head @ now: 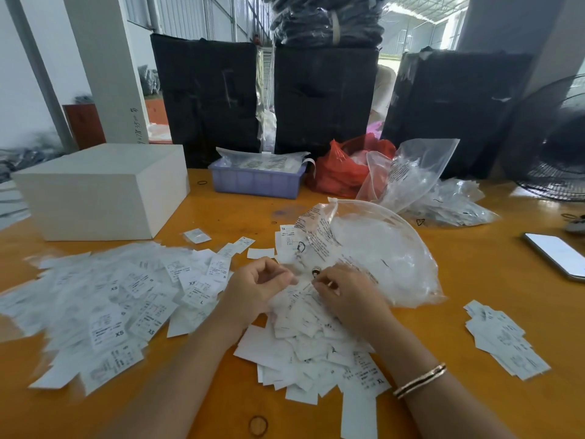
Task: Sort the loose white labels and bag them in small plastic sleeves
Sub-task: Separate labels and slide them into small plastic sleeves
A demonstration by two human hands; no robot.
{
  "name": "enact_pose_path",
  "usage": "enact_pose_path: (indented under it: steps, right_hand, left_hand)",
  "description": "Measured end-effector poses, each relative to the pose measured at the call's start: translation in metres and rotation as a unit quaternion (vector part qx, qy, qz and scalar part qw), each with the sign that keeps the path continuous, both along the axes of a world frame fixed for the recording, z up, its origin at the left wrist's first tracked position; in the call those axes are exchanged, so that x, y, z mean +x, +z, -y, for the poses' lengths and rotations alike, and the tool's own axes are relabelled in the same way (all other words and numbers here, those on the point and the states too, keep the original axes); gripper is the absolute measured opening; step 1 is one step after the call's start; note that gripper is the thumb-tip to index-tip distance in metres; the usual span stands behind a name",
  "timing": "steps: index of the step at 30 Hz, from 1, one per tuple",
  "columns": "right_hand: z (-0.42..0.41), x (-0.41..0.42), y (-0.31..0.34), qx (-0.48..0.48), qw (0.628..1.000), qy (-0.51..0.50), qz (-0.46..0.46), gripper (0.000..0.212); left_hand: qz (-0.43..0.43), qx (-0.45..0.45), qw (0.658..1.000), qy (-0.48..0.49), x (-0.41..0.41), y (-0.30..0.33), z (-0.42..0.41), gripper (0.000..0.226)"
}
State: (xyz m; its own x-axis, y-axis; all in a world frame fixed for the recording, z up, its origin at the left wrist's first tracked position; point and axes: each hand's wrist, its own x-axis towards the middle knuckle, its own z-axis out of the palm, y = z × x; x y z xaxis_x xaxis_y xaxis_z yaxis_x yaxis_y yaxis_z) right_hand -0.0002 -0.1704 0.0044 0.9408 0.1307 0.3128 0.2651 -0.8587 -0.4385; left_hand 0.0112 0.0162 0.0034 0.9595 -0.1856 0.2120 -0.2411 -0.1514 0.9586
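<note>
Now sorting, I judge | left hand (256,288) curled, contents unclear | right hand (343,293) pinching a label from centre label pile (304,346) | next: needs small sleeve.

orange table (221,407), labels (104,299), phone (557,253)

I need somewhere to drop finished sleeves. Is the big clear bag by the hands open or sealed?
Open. The big clear bag lies on the table with its zip-strip mouth gaping in an arc, small sleeves visible inside.

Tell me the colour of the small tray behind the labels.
Pale lilac-blue; the tray shows clearly in the head view.
</note>
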Motion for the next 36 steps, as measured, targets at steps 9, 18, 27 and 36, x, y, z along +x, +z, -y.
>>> enact_pose_path:
  steps: [9, 18, 27, 36]
  right_hand:
    - [0.001, 0.004, -0.005, -0.156, 0.987, -0.026, -0.040, 0.035]
    - [0.006, 0.006, -0.007, -0.176, 0.980, -0.056, -0.078, 0.044]
    - [0.000, 0.005, -0.011, -0.158, 0.985, 0.011, -0.070, 0.040]
    - [-0.002, -0.004, 0.000, -0.047, 0.998, -0.028, 0.026, 0.025]
  left_hand:
    - [-0.024, -0.120, 0.992, -0.040, -0.003, 0.005, 0.000, 0.026]
    - [-0.002, -0.071, 0.997, -0.007, 0.000, 0.001, -0.002, 0.023]
    - [-0.015, -0.095, 0.995, 0.004, 0.001, 0.001, 0.001, 0.024]
    - [-0.010, -0.084, 0.996, 0.011, 0.003, -0.001, -0.001, 0.020]
